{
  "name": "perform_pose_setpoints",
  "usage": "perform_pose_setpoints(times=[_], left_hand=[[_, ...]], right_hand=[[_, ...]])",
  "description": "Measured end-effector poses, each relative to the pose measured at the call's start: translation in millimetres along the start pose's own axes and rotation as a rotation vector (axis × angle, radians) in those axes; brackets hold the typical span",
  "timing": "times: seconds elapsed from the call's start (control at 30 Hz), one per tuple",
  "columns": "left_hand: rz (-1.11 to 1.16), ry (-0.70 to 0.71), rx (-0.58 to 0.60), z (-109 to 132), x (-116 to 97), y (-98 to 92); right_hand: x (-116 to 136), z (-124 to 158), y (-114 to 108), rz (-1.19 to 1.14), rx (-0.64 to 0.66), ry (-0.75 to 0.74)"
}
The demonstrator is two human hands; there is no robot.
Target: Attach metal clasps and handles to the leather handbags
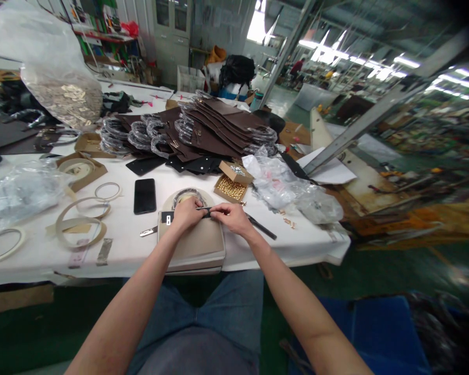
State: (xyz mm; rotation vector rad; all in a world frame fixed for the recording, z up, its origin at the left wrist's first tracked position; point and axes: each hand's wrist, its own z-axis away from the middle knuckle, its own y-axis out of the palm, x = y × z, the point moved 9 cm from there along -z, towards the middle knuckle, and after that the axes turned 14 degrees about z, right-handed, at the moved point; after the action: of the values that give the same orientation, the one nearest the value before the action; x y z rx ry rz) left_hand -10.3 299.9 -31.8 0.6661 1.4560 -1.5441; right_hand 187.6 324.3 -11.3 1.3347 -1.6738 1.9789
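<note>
White cloth covered the table (128, 242), with a pile of brown bag pieces (222, 122) across its middle. A beige bag (197, 239) lay at the near edge, before the person's lap; judging by its place there, a tug could have slid it off. The left hand (188, 212) bent over the bag's far edge, fingers partly curled; whether it gripped or merely pressed could not be told. The right hand (231, 216) was nearly closed, its fingertips pinching a black strip (164, 215) along that edge. Had the pinch slackened or the left hand lifted, the strip might have slipped or puckered out of line. A small box (236, 177) leaned on a tray of gold studs (229, 187) just beyond the right hand, so a knock could have spilled both.

The far workshop blurred away to the right. The bag's underside was out of sight, the hands covered much of the strip, and one end of a black bar (262, 227) ran out of view by the right wrist. Anything tiny between the fingertips was too small to make out.
</note>
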Motion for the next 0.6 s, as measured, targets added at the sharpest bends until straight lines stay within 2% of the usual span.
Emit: perform_pose_setpoints(times=[0.3, 0.6], left_hand=[[-0.022, 0.005, -0.003, -1, 3, 1.1], [-0.009, 0.032, -0.003, -1, 2, 2.1]], right_hand=[[-2, -5, 5, 0.043, -0.037, -0.05], [19, 0, 3, 0.171, -0.085, -0.195]])
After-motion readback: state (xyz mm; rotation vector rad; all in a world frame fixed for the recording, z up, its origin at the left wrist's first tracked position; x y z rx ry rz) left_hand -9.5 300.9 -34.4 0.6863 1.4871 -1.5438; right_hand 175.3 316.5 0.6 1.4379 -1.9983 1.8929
